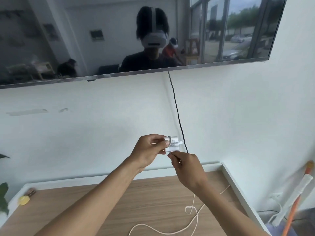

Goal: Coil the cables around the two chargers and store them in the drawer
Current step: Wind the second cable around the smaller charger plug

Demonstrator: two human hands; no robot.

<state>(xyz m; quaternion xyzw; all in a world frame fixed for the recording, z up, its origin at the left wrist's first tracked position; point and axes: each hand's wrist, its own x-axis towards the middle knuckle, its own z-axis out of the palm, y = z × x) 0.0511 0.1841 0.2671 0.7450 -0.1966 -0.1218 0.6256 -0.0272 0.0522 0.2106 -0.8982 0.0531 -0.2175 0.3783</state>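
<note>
Two hands above table (153, 201): left hand (146, 150) clamps charger (172, 143), right hand (185, 166) pinches cable (192, 208); keep wraps taut.

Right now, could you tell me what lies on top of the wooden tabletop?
On the wooden tabletop lie a loose cream cable and, at the far left, a yellow object. The forearms cover part of the surface, so anything beneath them is hidden.
</note>
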